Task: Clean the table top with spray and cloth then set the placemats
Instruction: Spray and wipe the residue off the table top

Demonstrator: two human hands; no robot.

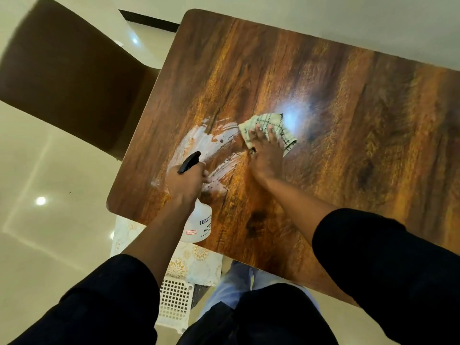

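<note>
On the table (323,100), right hand (265,155) presses cloth (270,128) flat; left hand (184,181) grips bottle (199,224).

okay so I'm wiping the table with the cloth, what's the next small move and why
Probably sweep the cloth under your right hand leftward through the white streaks. They still sit wet on the table top beside the cloth, in front of the spray bottle your left hand holds.
</note>
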